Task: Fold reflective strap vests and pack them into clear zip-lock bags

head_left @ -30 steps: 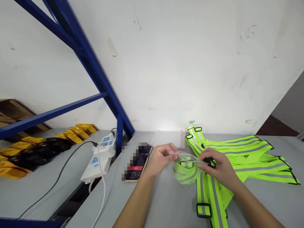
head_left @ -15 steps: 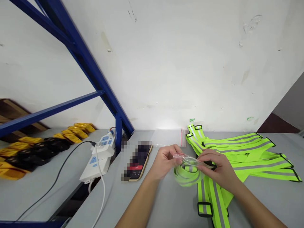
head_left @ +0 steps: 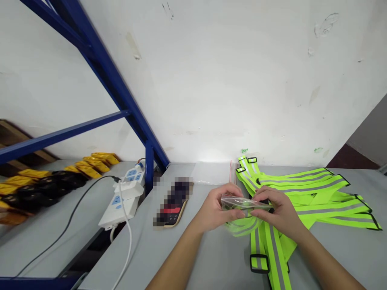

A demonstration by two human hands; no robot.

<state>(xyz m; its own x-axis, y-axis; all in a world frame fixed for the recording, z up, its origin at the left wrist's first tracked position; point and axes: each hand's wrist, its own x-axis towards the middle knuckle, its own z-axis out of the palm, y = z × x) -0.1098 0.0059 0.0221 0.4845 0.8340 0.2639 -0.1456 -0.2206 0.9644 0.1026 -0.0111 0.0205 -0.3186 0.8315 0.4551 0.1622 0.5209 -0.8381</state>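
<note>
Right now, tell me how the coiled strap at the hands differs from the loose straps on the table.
The coiled strap is wound into a roll, while the loose straps lie stretched out and overlapping. The coiled strap shows through the clear bag held by the left hand and right hand; the loose straps lie uncovered on the grey table. Both are yellow-green with grey striping.

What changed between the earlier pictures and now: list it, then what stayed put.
The left hand has moved rightward, nearer the right hand, its thumb now farther along the clear bag. Nothing was visibly let go: both hands still hold the bag. The coiled strap stays below the bag's upper edge; the phone and strap pile stay put.
</note>
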